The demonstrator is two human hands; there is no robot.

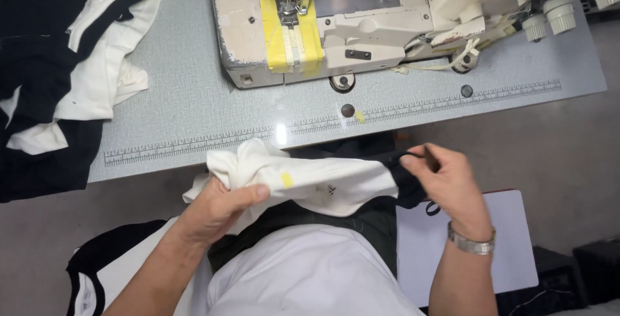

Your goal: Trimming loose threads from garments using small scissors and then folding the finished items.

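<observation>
Your left hand (223, 207) is down low, close to your body. Its fingers (255, 192) are curled tight around one end of a white cloth piece (310, 177), and your thumb presses on top. A small yellow tag (287, 179) sits on the cloth just past your thumb tip, and a tiny dark mark shows a bit further along. The cloth looks soft and is bunched up in folds above your knuckles.

Your right hand (449, 187) pinches the other end, where a black cloth edge (405, 180) joins the white. Those fingers are shut close together on the black part. A shiny metal watch (471, 245) wraps your right wrist.

Beyond your fingers lies the grey table (187, 96) with a ruler strip (194, 145) along its near edge. Further off stands the cream sewing machine (361, 19) with yellow tape (290, 31) under its needle. Far off past your left hand, black and white clothes (58, 64) lie in a heap.
</observation>
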